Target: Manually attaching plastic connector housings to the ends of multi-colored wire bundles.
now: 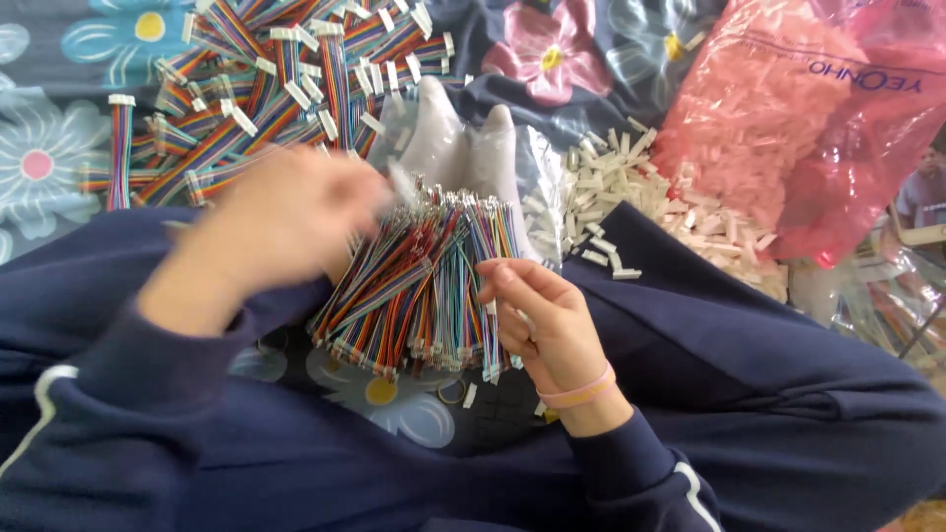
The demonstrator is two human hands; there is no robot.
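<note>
Rainbow-coloured wire bundle (419,286) held over the lap between two hands.

The bundle's right edge is pinched by the right hand (547,325); the grip of the blurred left hand (281,212) at the wire tips cannot be told. Strands could probably be spilled among the white connector housings (631,197) if the pinch loosens.

The middle ground between the knees is taken up by a fan of rainbow ribbon cables (419,286), flanked closely by the left hand (286,212) and right hand (542,320). Passage to the far left is blocked by a heap of finished cables (276,79); to the far right, by loose white connector housings (631,197) and a pink bag (788,118). Bare flowered cloth (49,148) is left open at the left edge.
</note>
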